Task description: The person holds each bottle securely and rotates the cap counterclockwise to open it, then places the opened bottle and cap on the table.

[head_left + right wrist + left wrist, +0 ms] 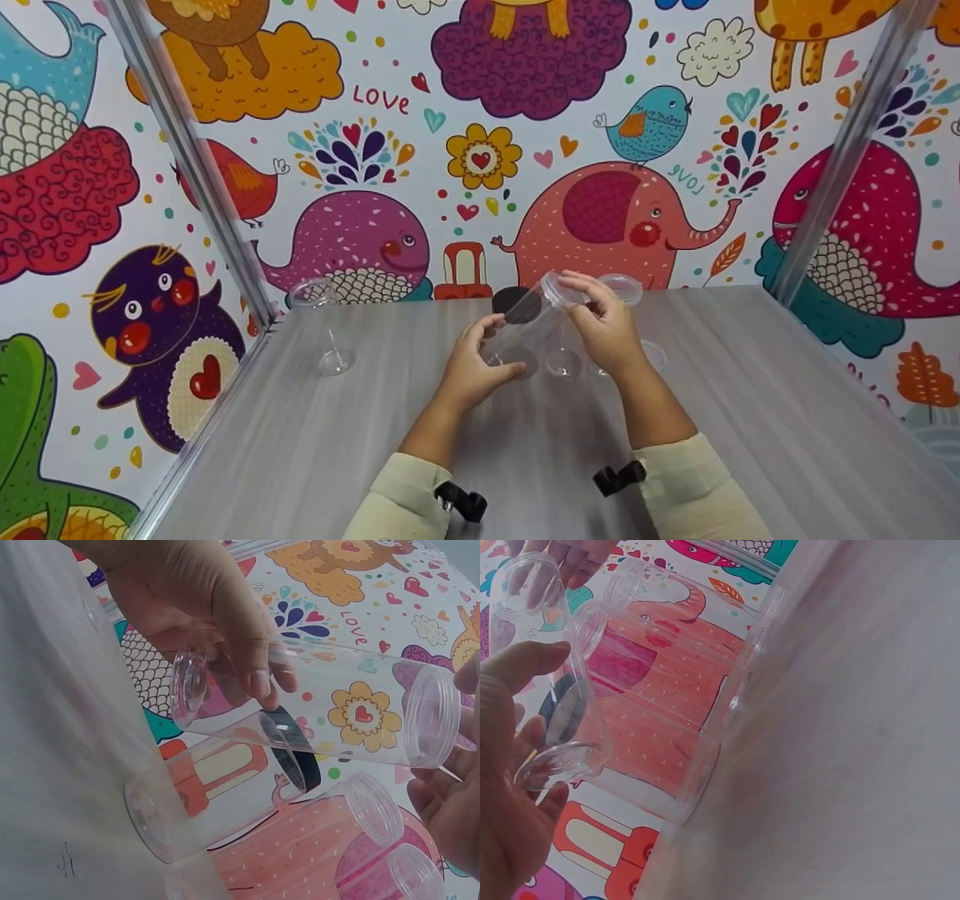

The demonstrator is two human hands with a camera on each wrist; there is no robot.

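A clear plastic jar (345,701) with a threaded, lidless mouth is held tilted above the table between both hands. My left hand (474,364) grips it near the base, thumb on one side and fingers on the other. Its mouth is up to the right, where my right hand (604,322) holds the rim with curled fingers and thumb. Behind the held jar stands another clear jar (225,780) wearing a black lid (517,304). Further uncapped clear jars (667,682) stand beside that one, partly hidden by my right hand in the head view.
Apart on the left of the table (360,450) stands another uncapped clear jar (311,322). A printed wall (480,210) with cartoon animals rises right behind the jars. Metal posts (195,165) mark the corners.
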